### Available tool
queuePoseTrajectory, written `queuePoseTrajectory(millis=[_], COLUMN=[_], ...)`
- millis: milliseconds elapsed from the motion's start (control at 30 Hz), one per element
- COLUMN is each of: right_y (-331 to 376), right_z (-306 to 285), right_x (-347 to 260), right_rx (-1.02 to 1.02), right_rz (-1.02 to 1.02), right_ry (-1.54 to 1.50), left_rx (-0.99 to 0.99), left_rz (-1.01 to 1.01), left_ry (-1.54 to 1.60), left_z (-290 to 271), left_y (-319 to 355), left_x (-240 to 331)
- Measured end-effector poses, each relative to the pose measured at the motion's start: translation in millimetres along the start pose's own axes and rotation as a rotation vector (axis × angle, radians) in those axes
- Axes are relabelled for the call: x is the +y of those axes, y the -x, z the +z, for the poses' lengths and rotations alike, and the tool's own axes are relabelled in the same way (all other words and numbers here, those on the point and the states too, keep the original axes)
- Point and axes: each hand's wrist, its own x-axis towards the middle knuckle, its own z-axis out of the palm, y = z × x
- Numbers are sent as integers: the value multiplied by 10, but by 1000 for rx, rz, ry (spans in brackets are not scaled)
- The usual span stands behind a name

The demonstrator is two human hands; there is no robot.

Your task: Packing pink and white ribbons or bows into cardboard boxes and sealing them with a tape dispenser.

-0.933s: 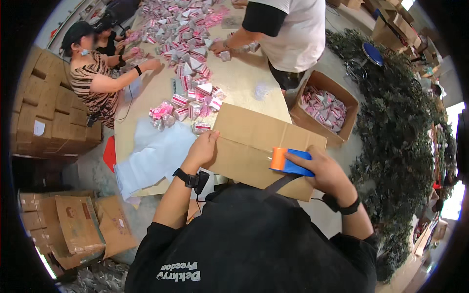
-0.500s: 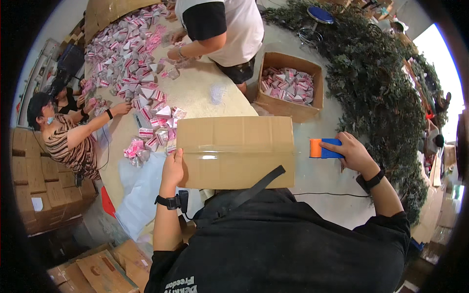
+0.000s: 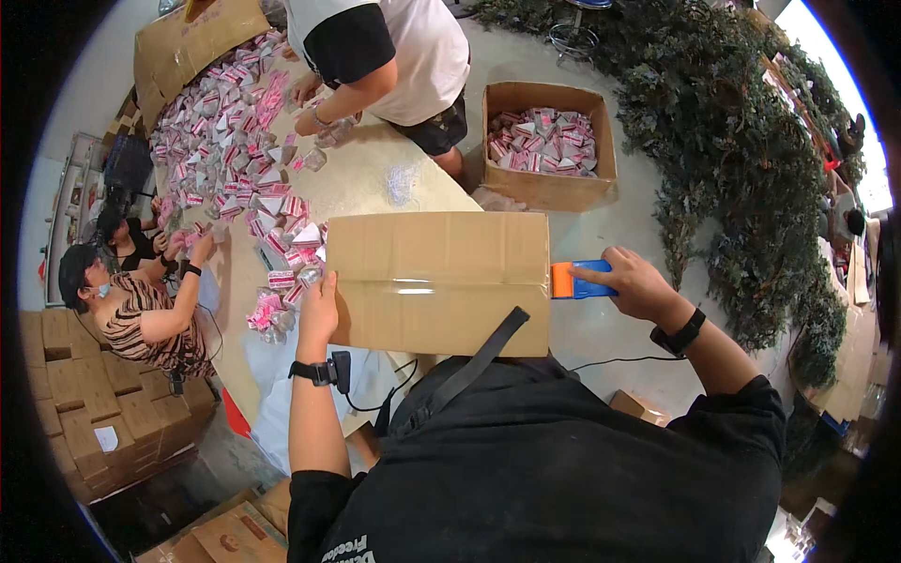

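In the head view I see the left hand [image 3: 320,310] at the left end of a closed cardboard box [image 3: 436,249], its grip pinching that edge with the thumb up along the top; the fingers underneath are hidden from me. The box lies in front of the person's black shirt [image 3: 563,450], over the near end of the desk [image 3: 361,192], and a shiny strip of clear tape [image 3: 422,284] runs lengthwise across its upper face. The right hand [image 3: 643,286] has its grip closed around the blue part of a tape dispenser [image 3: 589,279], index finger stretched along it. The dispenser's orange end sits right at the box's right edge, level with the strip; I cannot tell whether they touch. A black strap [image 3: 479,361] lies over the box's near edge. Beyond, I see pink-and-white packets [image 3: 225,141] heaped along the desk, where a co-worker in a white shirt [image 3: 422,56] reaches in and another in a striped top [image 3: 155,310] works on the left. An open carton [image 3: 544,185] of similar packets stands on the floor to the right, near dark green foliage [image 3: 723,159].
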Motion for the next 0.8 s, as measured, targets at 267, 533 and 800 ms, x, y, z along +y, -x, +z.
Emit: queuePoseTrajectory(millis=[267, 533, 800], right_y=[-100, -626, -710], right_z=[-171, -53, 198], right_x=[-496, -520, -943], right_rx=[-254, -332, -345], right_rz=[205, 137, -72], right_ry=[-199, -472, -423], left_rx=[202, -374, -431], left_rz=[63, 571, 667], left_ry=[-459, -338, -338], left_z=[-24, 968, 856], left_y=[-429, 1131, 1194], left_x=[725, 1842, 1618])
